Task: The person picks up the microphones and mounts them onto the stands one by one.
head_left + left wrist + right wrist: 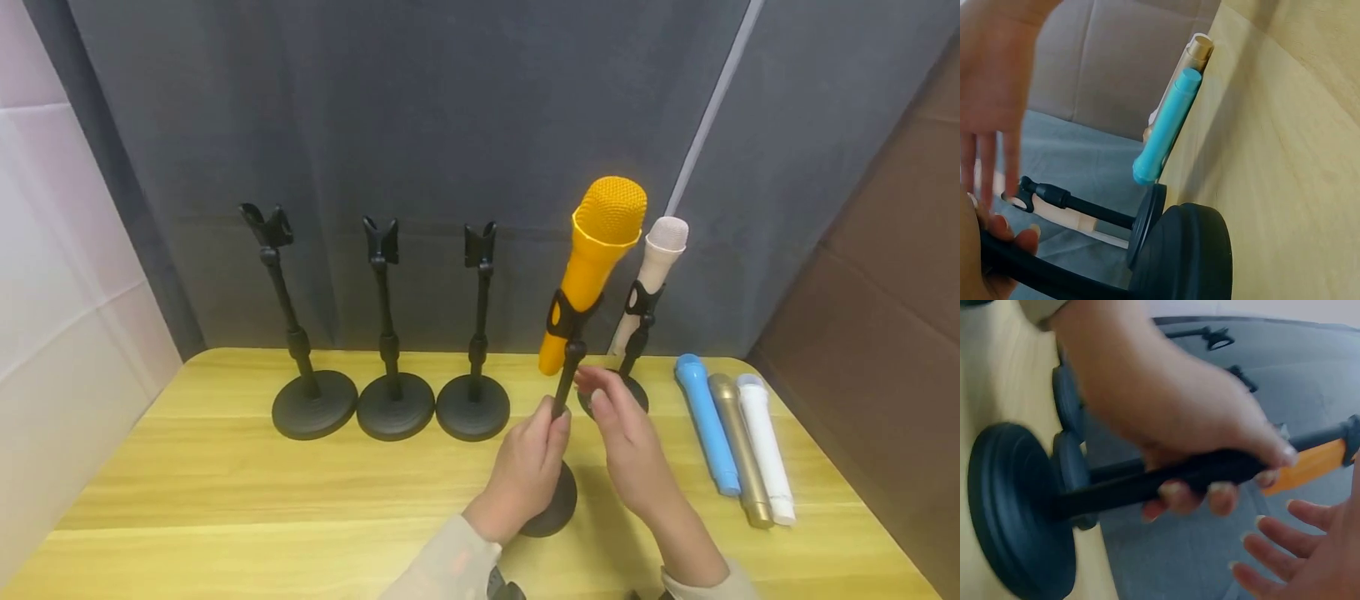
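My left hand (527,467) grips the pole of a black microphone stand (551,508), its fingers wrapped round the shaft in the right wrist view. A yellow microphone (592,258) sits tilted in the clip at the top of that stand. Just right of the pole is my right hand (630,442), fingers extended and nothing held. The round base (1016,512) shows close to the tabletop. Behind the right hand, a cream microphone (660,258) rests in the clip of another black stand (636,392).
Three black stands with bare clips, left (313,404), middle (395,406) and right (472,407), line the table's back. Blue (707,425), gold (741,450) and white (765,450) microphones lie side by side at the right. A grey curtain (412,125) hangs behind.
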`<state>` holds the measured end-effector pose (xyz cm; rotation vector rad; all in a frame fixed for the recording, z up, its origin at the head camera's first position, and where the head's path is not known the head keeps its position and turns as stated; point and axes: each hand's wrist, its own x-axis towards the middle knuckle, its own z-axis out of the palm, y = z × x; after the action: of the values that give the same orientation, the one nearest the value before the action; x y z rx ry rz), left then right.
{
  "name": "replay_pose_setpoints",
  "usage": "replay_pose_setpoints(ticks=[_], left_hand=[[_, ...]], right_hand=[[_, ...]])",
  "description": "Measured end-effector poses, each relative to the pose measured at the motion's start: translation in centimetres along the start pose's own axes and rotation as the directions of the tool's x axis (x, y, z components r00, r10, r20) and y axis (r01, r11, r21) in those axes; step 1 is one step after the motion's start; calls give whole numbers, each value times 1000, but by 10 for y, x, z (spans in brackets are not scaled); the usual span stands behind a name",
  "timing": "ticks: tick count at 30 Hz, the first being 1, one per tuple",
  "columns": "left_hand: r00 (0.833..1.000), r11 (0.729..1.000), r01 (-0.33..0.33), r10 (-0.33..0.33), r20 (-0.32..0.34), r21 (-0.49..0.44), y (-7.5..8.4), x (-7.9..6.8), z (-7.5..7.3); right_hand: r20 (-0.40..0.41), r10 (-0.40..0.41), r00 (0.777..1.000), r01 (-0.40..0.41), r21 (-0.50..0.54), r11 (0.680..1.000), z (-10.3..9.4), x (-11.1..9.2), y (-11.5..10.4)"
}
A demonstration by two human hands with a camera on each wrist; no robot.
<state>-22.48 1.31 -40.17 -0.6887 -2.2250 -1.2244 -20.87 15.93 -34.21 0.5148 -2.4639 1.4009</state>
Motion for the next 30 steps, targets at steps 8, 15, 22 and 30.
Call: replay_pose_setpoints(ticks=[8, 15, 22, 30], left_hand=[[1000, 1000, 14, -14, 19, -4, 3, 1, -4], [997, 999, 44, -43, 60, -10, 5, 2, -7], [993, 998, 60, -60, 100, -3, 4, 3, -7], [992, 998, 57, -58, 116, 10, 4, 3, -9]], right_hand=[[41, 25, 999, -18, -165, 986, 7, 2, 12], [93, -15, 996, 41, -290, 956, 0, 1, 16], [172, -3, 985, 71, -394, 916, -3, 3, 23], [296, 34, 955, 95, -408, 908, 0, 1, 30]])
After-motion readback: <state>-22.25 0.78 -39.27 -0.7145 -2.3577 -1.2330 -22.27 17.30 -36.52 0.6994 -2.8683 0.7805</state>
